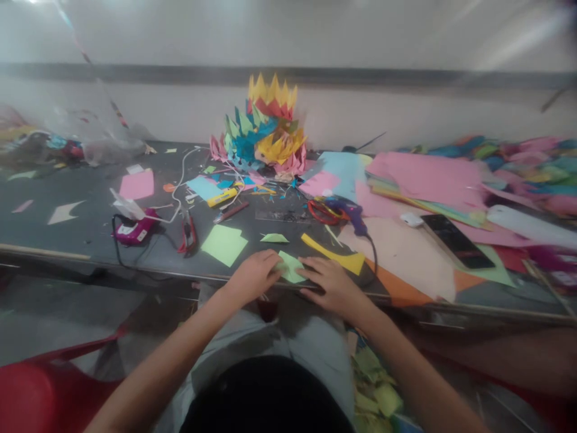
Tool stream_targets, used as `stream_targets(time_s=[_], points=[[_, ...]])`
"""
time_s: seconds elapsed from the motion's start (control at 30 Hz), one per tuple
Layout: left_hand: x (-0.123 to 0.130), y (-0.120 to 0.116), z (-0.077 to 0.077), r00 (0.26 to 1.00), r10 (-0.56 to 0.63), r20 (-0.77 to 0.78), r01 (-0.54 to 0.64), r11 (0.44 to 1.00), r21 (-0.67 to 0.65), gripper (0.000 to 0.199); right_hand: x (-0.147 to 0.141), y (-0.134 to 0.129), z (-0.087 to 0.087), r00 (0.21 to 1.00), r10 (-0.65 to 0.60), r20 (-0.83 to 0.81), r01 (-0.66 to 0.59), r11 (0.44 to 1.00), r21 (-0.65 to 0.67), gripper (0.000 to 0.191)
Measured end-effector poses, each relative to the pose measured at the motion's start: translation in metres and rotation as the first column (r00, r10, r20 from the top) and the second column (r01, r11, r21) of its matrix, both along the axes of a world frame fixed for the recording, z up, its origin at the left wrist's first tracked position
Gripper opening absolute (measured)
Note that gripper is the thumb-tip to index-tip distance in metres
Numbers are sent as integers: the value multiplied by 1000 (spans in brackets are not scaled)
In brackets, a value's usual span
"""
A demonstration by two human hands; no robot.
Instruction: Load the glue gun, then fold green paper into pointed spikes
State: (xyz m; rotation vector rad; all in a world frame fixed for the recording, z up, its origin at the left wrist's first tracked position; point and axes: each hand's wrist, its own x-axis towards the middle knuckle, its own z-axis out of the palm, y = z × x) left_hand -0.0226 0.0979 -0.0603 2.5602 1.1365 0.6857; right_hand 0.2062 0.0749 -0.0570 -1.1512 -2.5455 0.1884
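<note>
A small light green paper (pixel 292 267) lies at the table's front edge between my two hands. The fingers of my left hand (pixel 256 275) are bent together on its left side. My right hand (pixel 331 282) has its fingers spread, with the fingertips touching the paper's right side. Just beyond sits a small folded green piece (pixel 274 238). To the left are green paper squares (pixel 224 245), and a curved yellow strip (pixel 336 255) lies beyond my right hand.
A colourful folded-paper model (pixel 265 132) stands at the back. A glue gun (pixel 349 210), red scissors (pixel 322 211), a phone (pixel 457 240) and pink sheets (pixel 424 180) are on the right. A cutter (pixel 188 233) and a magenta power block (pixel 137 228) lie left.
</note>
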Motion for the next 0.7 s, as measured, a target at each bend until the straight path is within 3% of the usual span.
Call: stream_targets(time_s=[0.2, 0.4, 0.5, 0.7], points=[[4, 8, 3, 999, -10, -44, 12, 999, 42, 18, -7, -7, -2, 1000, -23, -6, 23, 989, 145, 22], [6, 7, 0, 1000, -16, -9, 16, 999, 48, 14, 3, 5, 3, 997, 78, -20, -76, 993, 95, 17], [7, 6, -2, 1000, 13, 23, -13, 1000, 4, 21, 5, 8, 4, 993, 109, -44, -107, 993, 46, 20], [7, 5, -1, 996, -14, -84, 11, 999, -37, 30, 0, 12, 4, 988, 115, -100, -119, 992, -35, 18]])
